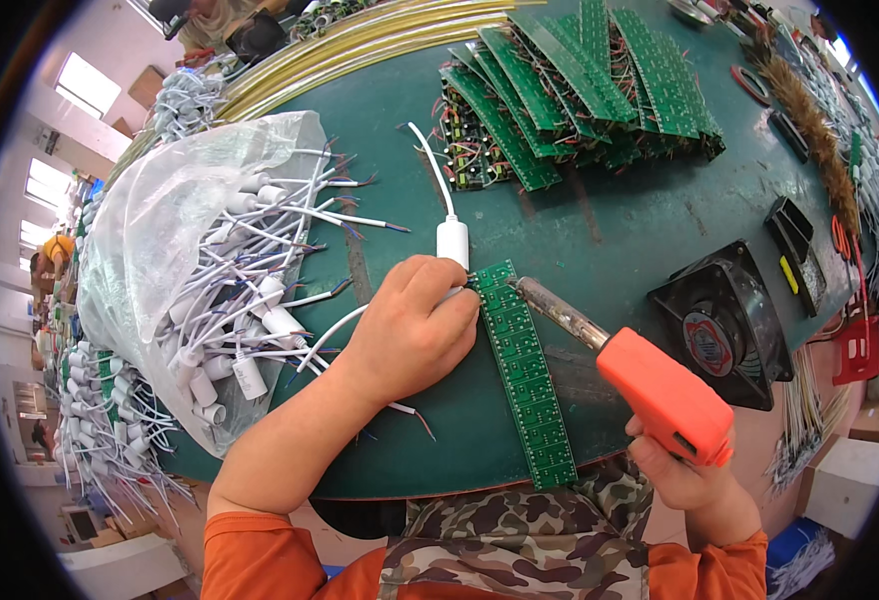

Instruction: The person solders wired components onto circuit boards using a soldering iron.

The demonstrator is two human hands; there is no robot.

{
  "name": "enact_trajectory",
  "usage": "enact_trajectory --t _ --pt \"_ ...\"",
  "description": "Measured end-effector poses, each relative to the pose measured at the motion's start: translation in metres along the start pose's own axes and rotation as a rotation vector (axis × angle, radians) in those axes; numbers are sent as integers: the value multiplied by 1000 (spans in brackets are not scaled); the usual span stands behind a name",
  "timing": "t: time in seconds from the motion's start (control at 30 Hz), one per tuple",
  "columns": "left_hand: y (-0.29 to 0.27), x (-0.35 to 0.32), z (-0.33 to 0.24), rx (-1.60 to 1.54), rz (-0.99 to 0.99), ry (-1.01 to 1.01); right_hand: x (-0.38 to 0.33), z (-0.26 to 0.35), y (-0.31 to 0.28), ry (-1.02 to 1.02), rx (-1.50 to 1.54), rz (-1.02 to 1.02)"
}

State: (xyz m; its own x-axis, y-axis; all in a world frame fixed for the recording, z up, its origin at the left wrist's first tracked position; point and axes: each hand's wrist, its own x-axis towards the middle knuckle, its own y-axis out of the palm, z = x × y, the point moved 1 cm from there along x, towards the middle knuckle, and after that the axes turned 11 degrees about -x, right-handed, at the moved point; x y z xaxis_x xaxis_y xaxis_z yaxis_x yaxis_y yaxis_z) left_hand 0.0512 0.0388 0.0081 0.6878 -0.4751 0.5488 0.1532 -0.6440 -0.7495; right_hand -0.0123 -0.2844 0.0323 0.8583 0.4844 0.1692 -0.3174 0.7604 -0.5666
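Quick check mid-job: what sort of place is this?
Most likely an electronics assembly workshop: there are piled circuit boards, white cables in a plastic bag, and a soldering iron in the right hand.

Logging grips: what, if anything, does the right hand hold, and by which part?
The right hand holds the orange soldering gun by its handle end.

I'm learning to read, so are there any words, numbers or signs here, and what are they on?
No text here is clear enough to read.
Black fan: round red-and-white label, print too small and blurred.
Green circuit board: tiny pale marks, too small to read.
Orange soldering gun: no writing I can make out.
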Motion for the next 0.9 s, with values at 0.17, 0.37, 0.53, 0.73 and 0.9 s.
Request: enact_trajectory --t 0.17,0.37,0.53,0.73,0.9 --pt "-1 -2 -1 -9 2 -10 2 -5 2 -76 -47 7" --pt "-1 -3 0 -20 2 -21 13 -5 3 -170 -68 8" --pt "-1 -4 2 -25 -2 -8 13 -6 4 -169 -49 4" --pt "-1 -2 2 -21 17 2 19 -2 4 -188 -73 -2" --pt "-1 -2 4 -12 15 21 28 2 4 -266 -113 -26"
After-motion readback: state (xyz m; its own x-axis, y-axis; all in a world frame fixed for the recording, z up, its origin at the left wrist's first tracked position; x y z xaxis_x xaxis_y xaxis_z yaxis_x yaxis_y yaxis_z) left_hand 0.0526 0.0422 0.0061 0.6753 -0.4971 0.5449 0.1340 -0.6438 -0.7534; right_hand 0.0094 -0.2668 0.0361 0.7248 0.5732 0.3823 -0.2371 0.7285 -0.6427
